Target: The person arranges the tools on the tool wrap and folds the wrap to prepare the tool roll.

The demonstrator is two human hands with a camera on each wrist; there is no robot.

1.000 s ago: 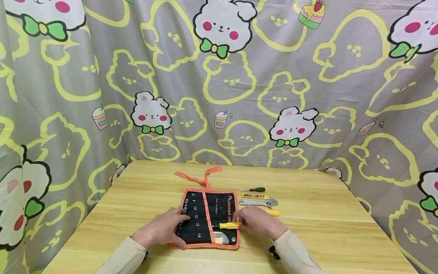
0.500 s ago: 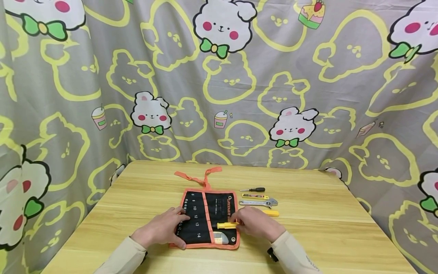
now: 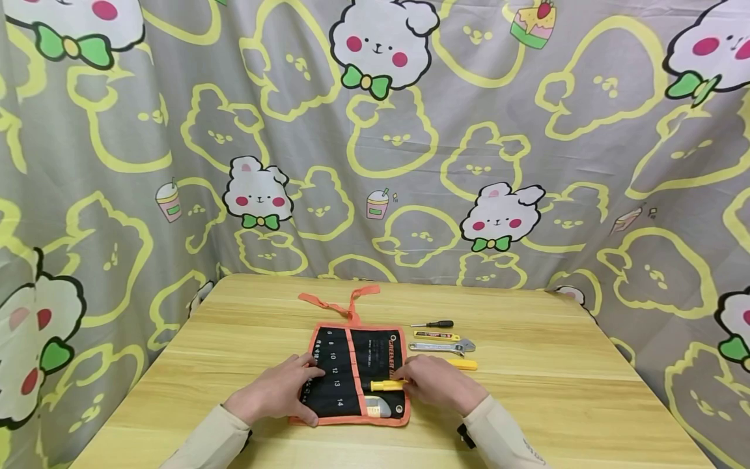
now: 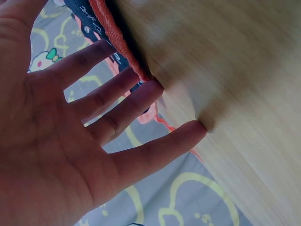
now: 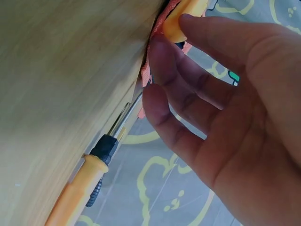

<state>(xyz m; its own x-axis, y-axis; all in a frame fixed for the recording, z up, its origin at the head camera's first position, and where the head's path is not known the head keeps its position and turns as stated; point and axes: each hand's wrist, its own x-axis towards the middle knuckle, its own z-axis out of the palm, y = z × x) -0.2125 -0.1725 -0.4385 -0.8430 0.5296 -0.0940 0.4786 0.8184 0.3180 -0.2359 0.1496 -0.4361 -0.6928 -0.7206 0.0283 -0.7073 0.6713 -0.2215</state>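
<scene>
A black tool pouch with orange edging [image 3: 328,407] lies unrolled on the wooden table. My left hand [image 3: 278,391] rests along its left side, fingers extended and spread; in the left wrist view fingertips [image 4: 155,87] touch the orange edge and the table. Between thumb and fingers, my right hand [image 3: 436,384] pinches the yellow handle of a screwdriver [image 3: 383,385]. That tool lies across the pouch's right half, its shaft hidden in a pocket at the orange middle band. Below it, a grey-and-yellow utility knife [image 3: 377,408] sits in a pocket.
Right of the pouch lie a small black-handled screwdriver [image 3: 441,324], a yellow labelled flat item [image 3: 436,336], an adjustable wrench [image 3: 436,347] and another yellow-handled screwdriver [image 5: 77,188], partly behind my right hand. Orange ties [image 3: 351,309] extend from the pouch's top. A patterned curtain [image 3: 375,163] hangs behind.
The yellow-handled screwdriver has slid left, further into its pocket, with my right hand moving slightly left along with it. The left hand stays on the pouch.
</scene>
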